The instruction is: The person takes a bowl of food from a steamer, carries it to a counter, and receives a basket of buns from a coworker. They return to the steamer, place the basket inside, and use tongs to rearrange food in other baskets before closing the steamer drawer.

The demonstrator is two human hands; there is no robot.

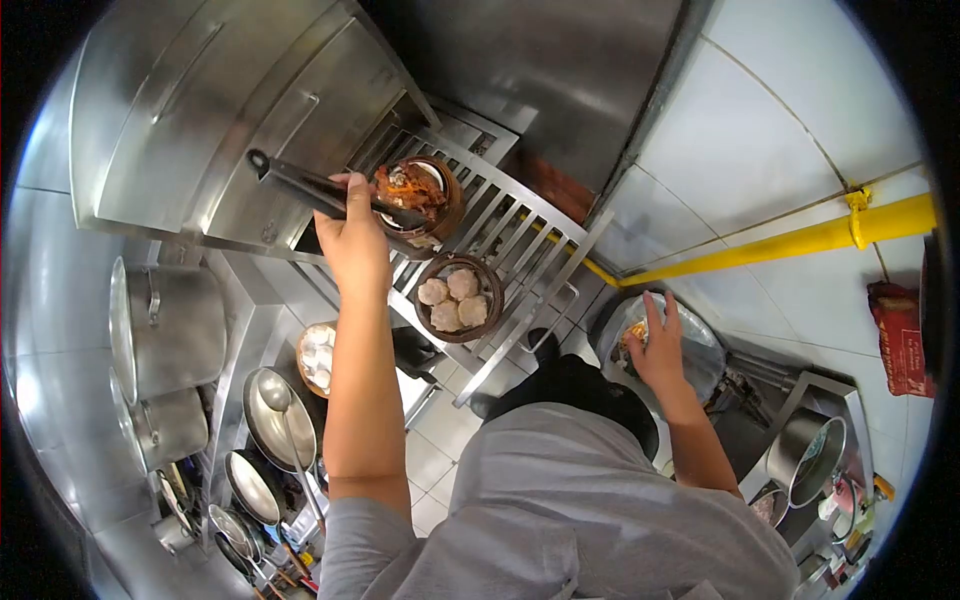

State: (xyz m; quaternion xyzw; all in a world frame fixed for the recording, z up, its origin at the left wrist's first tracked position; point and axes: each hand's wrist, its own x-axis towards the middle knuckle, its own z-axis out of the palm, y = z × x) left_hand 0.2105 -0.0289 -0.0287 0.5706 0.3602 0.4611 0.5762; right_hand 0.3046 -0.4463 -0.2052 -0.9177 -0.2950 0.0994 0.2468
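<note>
My left hand (352,235) is closed around black-handled tongs (305,184), whose tips reach into a round steamer basket (452,205) on a metal slatted rack. Reddish-brown food (411,188) lies in a white dish inside that basket. Just below it on the rack, a second round basket (424,313) holds several pale dumplings (461,284). My right hand (655,345) is at the right, above a metal basin (700,345) with some orange food scraps in it. Its fingers are spread and nothing is visible in them.
The slatted rack (545,212) juts from an open steel cabinet (235,120). Large pots (180,320) and pans (270,420) line the left. A yellow pipe (770,247) runs along the tiled wall at the right. Another pot (806,455) stands lower right.
</note>
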